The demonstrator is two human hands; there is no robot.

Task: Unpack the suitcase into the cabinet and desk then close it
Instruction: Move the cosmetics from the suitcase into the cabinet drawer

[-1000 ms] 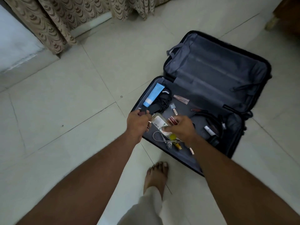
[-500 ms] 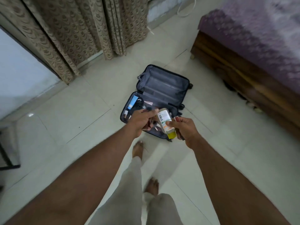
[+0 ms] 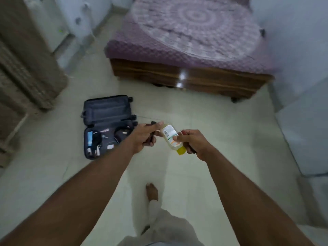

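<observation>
Right grip (image 3: 190, 143) clenched on bottle (image 3: 171, 136), yellow cap pointing down and near, with some small dark item tucked under the fingers. Left grip (image 3: 144, 134) pinching the bottle's far end and clutching another dark thing, probably to carry several items in one trip. Suitcase (image 3: 106, 125) lying open on floor (image 3: 221, 139) to the left, small items inside, so unpacking unfinished. Bed (image 3: 191, 50) far right.

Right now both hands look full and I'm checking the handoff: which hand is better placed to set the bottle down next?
Probably the right hand: its fingers wrap the bottle near the yellow cap, while the left hand touches only its base and grips a small dark item.
</observation>
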